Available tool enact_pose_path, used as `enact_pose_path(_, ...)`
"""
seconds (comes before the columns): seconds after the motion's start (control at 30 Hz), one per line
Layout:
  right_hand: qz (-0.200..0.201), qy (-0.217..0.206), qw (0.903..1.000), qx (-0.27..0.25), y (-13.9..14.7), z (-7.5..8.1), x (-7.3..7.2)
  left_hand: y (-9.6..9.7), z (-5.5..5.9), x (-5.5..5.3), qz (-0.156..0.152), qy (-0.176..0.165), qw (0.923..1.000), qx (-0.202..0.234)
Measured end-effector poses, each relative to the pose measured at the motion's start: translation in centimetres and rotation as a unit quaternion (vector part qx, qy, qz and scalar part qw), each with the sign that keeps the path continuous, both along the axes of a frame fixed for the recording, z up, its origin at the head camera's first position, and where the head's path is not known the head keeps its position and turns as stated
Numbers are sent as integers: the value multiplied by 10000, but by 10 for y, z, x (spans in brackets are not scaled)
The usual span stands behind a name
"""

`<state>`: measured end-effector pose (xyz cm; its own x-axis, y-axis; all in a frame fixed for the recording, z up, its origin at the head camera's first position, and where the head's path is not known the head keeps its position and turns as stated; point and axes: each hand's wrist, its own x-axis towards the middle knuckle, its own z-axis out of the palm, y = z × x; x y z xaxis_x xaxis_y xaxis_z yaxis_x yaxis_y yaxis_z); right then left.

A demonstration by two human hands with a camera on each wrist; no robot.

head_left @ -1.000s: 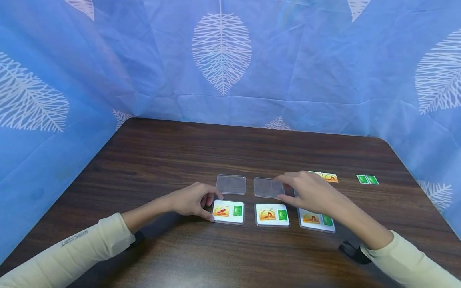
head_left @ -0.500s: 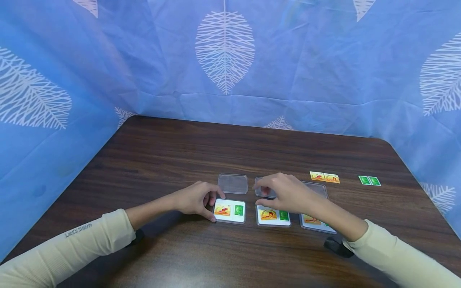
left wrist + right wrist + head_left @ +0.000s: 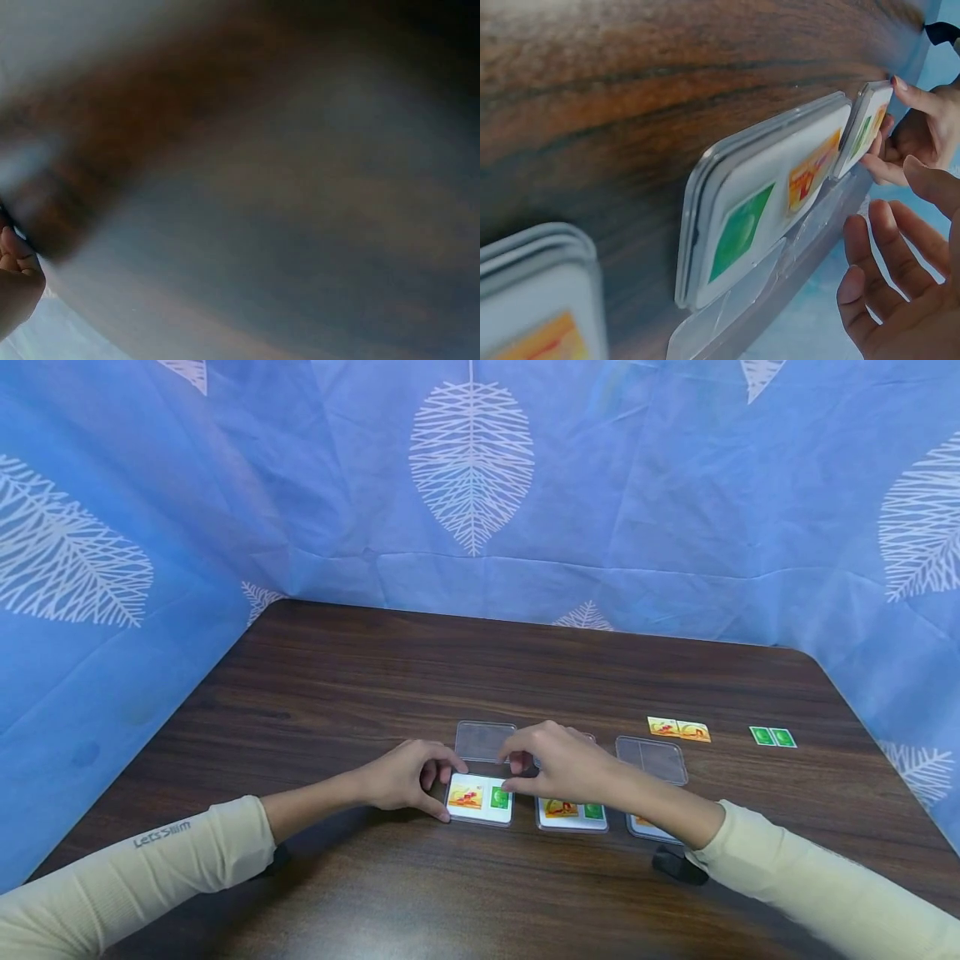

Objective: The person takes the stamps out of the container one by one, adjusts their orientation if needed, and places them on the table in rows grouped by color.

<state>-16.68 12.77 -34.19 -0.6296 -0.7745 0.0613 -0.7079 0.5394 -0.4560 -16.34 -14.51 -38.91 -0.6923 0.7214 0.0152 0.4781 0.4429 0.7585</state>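
Observation:
My left hand point(image 3: 408, 777) holds the left end of the leftmost flat clear case point(image 3: 478, 819), thumb and index finger at its near and far corners. Inside lies a white card with an orange and a green stamp. Just over this case's right edge and the middle case point(image 3: 572, 825) hovers my right hand point(image 3: 570, 768), fingers bent and apart. Nothing shows between its fingers in the right wrist view. Partly behind the right forearm lies a third such case point(image 3: 651, 831). The left wrist view is mostly blurred.
Behind the cases lie clear lids: a left one point(image 3: 483, 741), one mostly hidden by the right hand, and a right one point(image 3: 660, 762). Farther right are an orange stamp pair point(image 3: 678, 729) and a green pair point(image 3: 773, 737). A blue leaf-patterned cloth point(image 3: 337, 460) hangs behind the brown table point(image 3: 360, 652).
My right hand has moved left from above the right case, past the middle one, to the leftmost case's right edge. The left hand has stayed on the leftmost case.

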Motion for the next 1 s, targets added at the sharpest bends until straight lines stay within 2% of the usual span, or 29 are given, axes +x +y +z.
enact_pose_path(0.23,205,-242,9995,13,-8,-5,-1,-3,-1,1,31,-199,9994,291)
enact_pose_path(0.53,463,-265,9986,-59,-20,-6,-1,-4,-3,1,70,-259,9989,393)
enact_pose_path(0.73,385,-324,9986,165,-29,-7,-1,-2,-3,1,87,-308,9986,412)
enact_pose_path(1.0,180,-118,9989,428,-41,-10,2,-1,-4,2,177,-388,9980,456)
